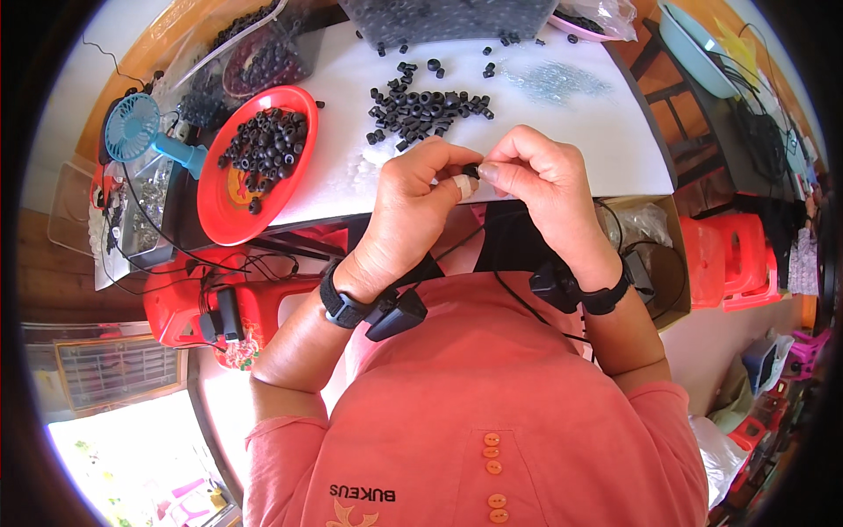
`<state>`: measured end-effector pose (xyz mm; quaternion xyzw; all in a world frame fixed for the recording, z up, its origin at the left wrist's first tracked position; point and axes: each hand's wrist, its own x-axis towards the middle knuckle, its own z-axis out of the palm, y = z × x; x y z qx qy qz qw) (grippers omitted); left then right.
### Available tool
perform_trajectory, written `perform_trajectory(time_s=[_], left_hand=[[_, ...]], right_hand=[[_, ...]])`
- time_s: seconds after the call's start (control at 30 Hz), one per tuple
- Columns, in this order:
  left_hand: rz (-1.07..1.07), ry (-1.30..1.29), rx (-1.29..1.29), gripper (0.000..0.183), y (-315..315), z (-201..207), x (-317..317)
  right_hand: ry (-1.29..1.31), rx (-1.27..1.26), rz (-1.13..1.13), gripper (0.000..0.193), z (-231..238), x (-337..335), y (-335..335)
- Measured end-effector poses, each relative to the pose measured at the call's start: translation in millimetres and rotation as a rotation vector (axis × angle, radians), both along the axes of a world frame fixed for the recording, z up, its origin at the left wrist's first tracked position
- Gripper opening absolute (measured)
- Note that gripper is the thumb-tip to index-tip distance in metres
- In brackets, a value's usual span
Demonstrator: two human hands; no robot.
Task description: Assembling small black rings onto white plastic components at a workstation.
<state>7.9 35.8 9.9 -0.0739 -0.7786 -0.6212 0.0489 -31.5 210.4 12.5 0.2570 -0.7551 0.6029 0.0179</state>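
Head view: a small black piece (471, 169) sat between both hands' fingertips, over the near edge of the white table (615, 140).
Left-hand (408, 202) fingers were clamped on the piece, one wrapped in pale tape (464, 185); the right hand (546, 171) had thumb and forefinger together at its right edge, though whether they pinched it or something finer, I could not tell. The piece looked light and fairly stiff, perhaps plastic or firm rubber, unlikely to break but small enough to slip; its sides seemed the best hold, thumb against forefinger. Beyond lay a red plate (230, 230) of round black pieces, a loose black pile (430, 110), scattered clear bits (558, 81), then a clear bin (457, 26).
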Motion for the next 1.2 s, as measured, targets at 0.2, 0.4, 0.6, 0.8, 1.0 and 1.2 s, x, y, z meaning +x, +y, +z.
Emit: perform_trajectory(time_s=[0.2,0.4,0.6,0.8,1.0,1.2], left_hand=[[-0.031,0.203,-0.117,0.019,-2,-8,-1],[0.003,-0.137,0.167,0.018,-9,3,1],[-0.014,-0.196,0.337,0.015,-19,0,8],[0.107,-0.143,0.314,0.02,-44,4,12],[0.057,-0.154,0.333,0.018,-47,-1,14],[0.07,-0.196,0.441,0.018,-55,-4,14]], right_hand=[[-0.119,-0.072,0.037,0.016,-2,-1,-6],[-0.171,-0.125,0.027,0.012,7,3,-12],[0.122,0.022,0.061,0.002,3,5,-20],[0.513,0.296,-0.125,0.012,8,-24,-29],[0.681,0.838,-0.112,0.014,2,-37,-48],[0.685,0.802,-0.103,0.011,12,-31,-32]])
